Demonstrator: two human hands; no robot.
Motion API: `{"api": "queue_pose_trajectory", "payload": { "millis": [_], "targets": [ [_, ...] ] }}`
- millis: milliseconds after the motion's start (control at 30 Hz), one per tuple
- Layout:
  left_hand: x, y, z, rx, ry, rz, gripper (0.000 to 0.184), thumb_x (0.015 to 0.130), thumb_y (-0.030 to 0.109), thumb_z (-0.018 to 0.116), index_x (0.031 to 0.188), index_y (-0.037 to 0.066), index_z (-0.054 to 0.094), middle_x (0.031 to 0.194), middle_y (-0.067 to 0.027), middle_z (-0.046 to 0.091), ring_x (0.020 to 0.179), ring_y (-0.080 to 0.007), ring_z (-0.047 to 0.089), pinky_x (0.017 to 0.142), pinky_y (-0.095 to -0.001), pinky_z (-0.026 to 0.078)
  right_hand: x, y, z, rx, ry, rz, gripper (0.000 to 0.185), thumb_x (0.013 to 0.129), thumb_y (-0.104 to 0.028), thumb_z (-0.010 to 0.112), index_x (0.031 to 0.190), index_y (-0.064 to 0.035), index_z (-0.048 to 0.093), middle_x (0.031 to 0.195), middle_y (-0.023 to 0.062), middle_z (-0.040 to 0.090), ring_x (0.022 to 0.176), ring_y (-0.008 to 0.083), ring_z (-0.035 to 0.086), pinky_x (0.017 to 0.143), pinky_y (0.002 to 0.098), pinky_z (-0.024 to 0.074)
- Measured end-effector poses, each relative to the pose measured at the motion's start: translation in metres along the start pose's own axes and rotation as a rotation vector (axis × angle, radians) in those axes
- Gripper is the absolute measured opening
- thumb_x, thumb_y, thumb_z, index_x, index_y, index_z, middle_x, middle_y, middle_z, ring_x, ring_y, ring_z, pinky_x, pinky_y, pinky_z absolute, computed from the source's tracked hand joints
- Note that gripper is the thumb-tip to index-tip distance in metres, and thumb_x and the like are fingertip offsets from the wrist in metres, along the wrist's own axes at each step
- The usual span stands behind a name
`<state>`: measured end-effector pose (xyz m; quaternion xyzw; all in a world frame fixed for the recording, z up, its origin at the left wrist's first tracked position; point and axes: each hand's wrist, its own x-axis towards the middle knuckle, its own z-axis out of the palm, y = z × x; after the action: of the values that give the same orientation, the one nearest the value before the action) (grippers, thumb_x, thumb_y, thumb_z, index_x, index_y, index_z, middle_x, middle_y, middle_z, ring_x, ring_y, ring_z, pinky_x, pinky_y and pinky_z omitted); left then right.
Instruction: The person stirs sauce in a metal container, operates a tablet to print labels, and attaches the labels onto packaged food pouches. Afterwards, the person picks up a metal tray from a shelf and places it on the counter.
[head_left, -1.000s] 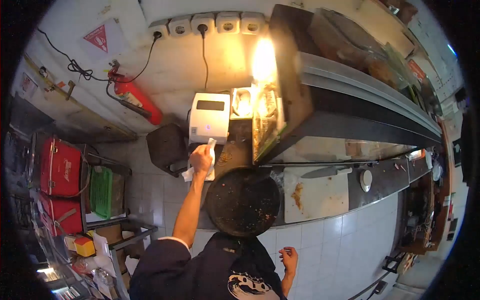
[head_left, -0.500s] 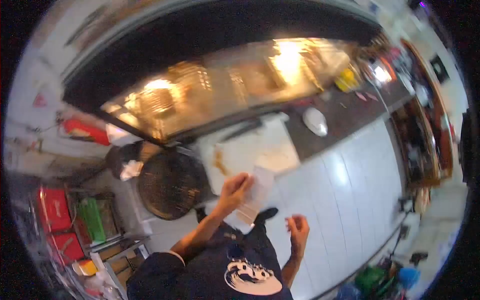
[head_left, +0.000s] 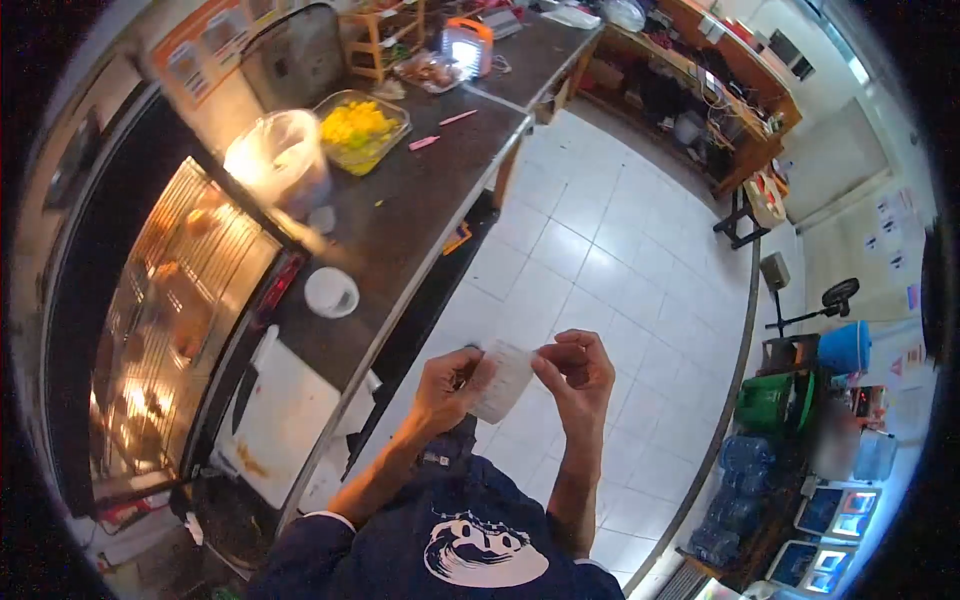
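In front of my chest I hold a thin white piece of paper [head_left: 506, 384] with faint marks; whether it is a slip or a flat paper bag I cannot tell. My left hand [head_left: 443, 392] grips its left edge between thumb and curled fingers. At the paper's upper right edge, my right hand [head_left: 580, 378] pinches with thumb and fingertips. Left of my hands, a white cutting board [head_left: 290, 400] with a brown stain lies on the dark counter. A dark-bladed knife [head_left: 243, 396] rests along the board's far side.
A lit glass food warmer [head_left: 175, 330] stands left. The dark counter [head_left: 400, 220] carries a round white container [head_left: 331, 293], a bucket [head_left: 285, 160], a tray of yellow pieces [head_left: 360, 130] and a lamp [head_left: 467, 50]. Water jugs [head_left: 745, 465] and a green bin [head_left: 775, 402] stand right.
My view has swung right, away from the food warmer and board. My right hand, apart from the paper before, has come up to its edge. My left hand still holds it.
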<state>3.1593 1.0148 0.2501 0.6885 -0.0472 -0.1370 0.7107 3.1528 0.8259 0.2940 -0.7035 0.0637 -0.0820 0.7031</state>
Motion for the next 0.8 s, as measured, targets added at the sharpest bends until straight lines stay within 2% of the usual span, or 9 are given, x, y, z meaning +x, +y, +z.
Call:
{"api": "queue_pose_trajectory", "payload": {
  "millis": [67,167,267,333,467,533,567,700,800],
  "targets": [
    [0.081,-0.005,0.041,-0.053,-0.039,0.105,0.025,0.090,0.015,0.070,0.110,0.000,0.065,0.095,-0.0067,0.069,0.082,-0.0102,0.063,0.072,-0.0270,0.051,0.078,0.016,-0.039,0.010,0.035,-0.027,0.030,0.081,-0.002,0.074,0.105,-0.0024,0.057,0.087,0.0080,0.071,0.073,0.0091,0.063,0.063,0.0228,0.0487],
    [0.189,-0.005,0.074,-0.139,-0.120,0.020,0.038,0.086,0.012,0.074,0.119,0.001,0.061,0.106,-0.0096,0.069,0.092,-0.0138,0.066,0.083,-0.0312,0.053,0.176,0.027,-0.074,-0.206,0.103,-0.070,0.028,0.082,-0.002,0.073,0.104,-0.0017,0.057,0.084,0.0085,0.071,0.071,0.0088,0.063,0.062,0.0225,0.0484],
    [0.305,0.010,0.102,-0.155,-0.168,-0.006,0.043,0.084,0.011,0.075,0.123,0.000,0.058,0.107,-0.0097,0.068,0.093,-0.0143,0.066,0.084,-0.0315,0.053,0.295,0.031,-0.103,-0.212,0.092,-0.088,0.030,0.080,0.002,0.073,0.104,-0.0024,0.056,0.083,0.0075,0.069,0.073,0.0099,0.063,0.064,0.0231,0.0484],
    [0.374,0.025,0.117,-0.241,-0.186,-0.164,0.045,0.083,0.010,0.076,0.122,-0.001,0.058,0.105,-0.0094,0.068,0.092,-0.0140,0.066,0.083,-0.0308,0.054,0.356,0.030,-0.120,-0.216,0.141,-0.113,0.027,0.082,-0.003,0.073,0.103,-0.0008,0.057,0.082,0.0075,0.071,0.068,0.0080,0.062,0.059,0.0224,0.0476],
    [0.504,0.065,0.152,-0.225,-0.218,-0.077,0.045,0.083,0.009,0.075,0.124,0.001,0.058,0.098,-0.0070,0.069,0.084,-0.0131,0.066,0.074,-0.0290,0.055,0.471,0.010,-0.148,-0.200,0.154,-0.063,0.028,0.081,-0.003,0.072,0.104,-0.0016,0.057,0.082,0.0077,0.071,0.069,0.0093,0.064,0.059,0.0228,0.0479],
    [0.568,0.066,0.166,-0.133,-0.109,-0.027,0.044,0.081,0.012,0.078,0.120,0.003,0.061,0.096,-0.0073,0.070,0.086,-0.0108,0.065,0.073,-0.0271,0.055,0.534,0.014,-0.159,-0.197,0.143,-0.061,0.029,0.080,-0.003,0.072,0.104,-0.0022,0.057,0.082,0.0076,0.071,0.069,0.0097,0.064,0.060,0.0231,0.0482],
    [0.600,0.071,0.171,0.060,-0.039,0.091,0.043,0.080,0.013,0.078,0.119,0.002,0.062,0.093,-0.0066,0.071,0.083,-0.0106,0.065,0.071,-0.0277,0.055,0.566,0.019,-0.163,-0.266,0.170,-0.061,0.029,0.080,-0.002,0.073,0.104,-0.0023,0.057,0.082,0.0077,0.071,0.069,0.0097,0.064,0.060,0.0230,0.0482],
    [0.732,0.069,0.180,0.091,-0.072,0.074,0.046,0.080,0.013,0.078,0.121,0.002,0.059,0.096,-0.0059,0.070,0.086,-0.0144,0.066,0.077,-0.0293,0.054,0.707,0.039,-0.191,-0.236,0.165,-0.090,0.028,0.080,-0.001,0.072,0.104,-0.0021,0.058,0.079,0.0073,0.071,0.067,0.0097,0.064,0.061,0.0224,0.0486],
    [0.840,0.072,0.187,-0.108,-0.100,0.052,0.048,0.080,0.012,0.077,0.123,0.003,0.058,0.098,-0.0057,0.070,0.089,-0.0142,0.065,0.081,-0.0278,0.052,0.821,0.035,-0.212,-0.243,0.126,-0.053,0.026,0.081,0.000,0.072,0.103,-0.0017,0.057,0.078,0.0069,0.071,0.068,0.0093,0.065,0.061,0.0220,0.0483]
  ]
}}
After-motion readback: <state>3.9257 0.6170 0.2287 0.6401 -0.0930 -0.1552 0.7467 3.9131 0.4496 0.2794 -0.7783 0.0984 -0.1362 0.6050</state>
